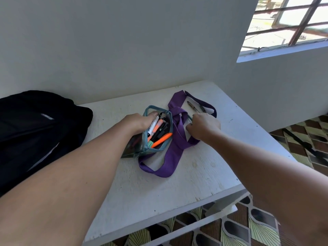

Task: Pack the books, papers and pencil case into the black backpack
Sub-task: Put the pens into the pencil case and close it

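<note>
On the white table (pixel 177 189), left hand (pixel 140 122) grips the open pencil case (pixel 165 139).

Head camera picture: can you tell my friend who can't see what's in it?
Two hands work at an open clear pencil case full of pens on a white table: the left hand grips its edge, the right hand rests on a purple strap. A black backpack lies to the left.

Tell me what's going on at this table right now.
A person is working on a clear pencil case full of pens on the white table. The left hand grips its open top, while the right hand is closed by the purple strap. The black backpack sits to the left, and the case isn't in it yet.
</note>
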A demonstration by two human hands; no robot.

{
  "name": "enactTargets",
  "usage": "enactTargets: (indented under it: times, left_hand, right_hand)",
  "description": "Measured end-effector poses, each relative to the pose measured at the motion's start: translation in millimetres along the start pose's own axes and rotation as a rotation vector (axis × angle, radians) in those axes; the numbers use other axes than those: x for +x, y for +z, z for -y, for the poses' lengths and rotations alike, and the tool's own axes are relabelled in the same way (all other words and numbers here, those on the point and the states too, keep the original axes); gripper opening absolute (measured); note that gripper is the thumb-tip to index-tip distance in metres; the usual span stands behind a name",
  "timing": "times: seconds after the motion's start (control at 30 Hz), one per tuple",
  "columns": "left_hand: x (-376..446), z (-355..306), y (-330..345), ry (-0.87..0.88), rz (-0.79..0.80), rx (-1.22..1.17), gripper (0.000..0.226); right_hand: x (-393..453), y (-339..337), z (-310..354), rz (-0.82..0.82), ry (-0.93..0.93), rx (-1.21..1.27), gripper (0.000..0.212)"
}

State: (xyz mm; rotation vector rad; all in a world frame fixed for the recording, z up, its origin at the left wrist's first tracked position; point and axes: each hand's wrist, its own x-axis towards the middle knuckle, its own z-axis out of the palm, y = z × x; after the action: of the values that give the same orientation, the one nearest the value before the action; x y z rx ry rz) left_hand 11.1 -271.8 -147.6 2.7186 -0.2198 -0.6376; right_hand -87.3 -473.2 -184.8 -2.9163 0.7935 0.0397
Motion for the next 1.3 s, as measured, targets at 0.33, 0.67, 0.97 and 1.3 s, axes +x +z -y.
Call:
enactTargets:
  times: [0.33,0.67,0.97,1.3]
  left_hand:
    - [0,1,0,0.013,0.008,-0.017,0.102]
    - [-5,9,-2,0.018,0.034,-0.154,0.101]
    - [-4,19,-5,-0.028,0.201,-0.375,0.087]
    - [-11,32,-16,-0.017,0.310,-0.361,0.085]
  right_hand:
    - [-5,-21,13,-0.125,0.188,0.629,0.038]
    - [-33,-22,72,-0.310,-0.291,0.941,0.017]
    - [-30,15,60,-0.368,-0.580,0.532,0.014]
    - [-10,21,73,-0.029,-0.611,0.394,0.052]
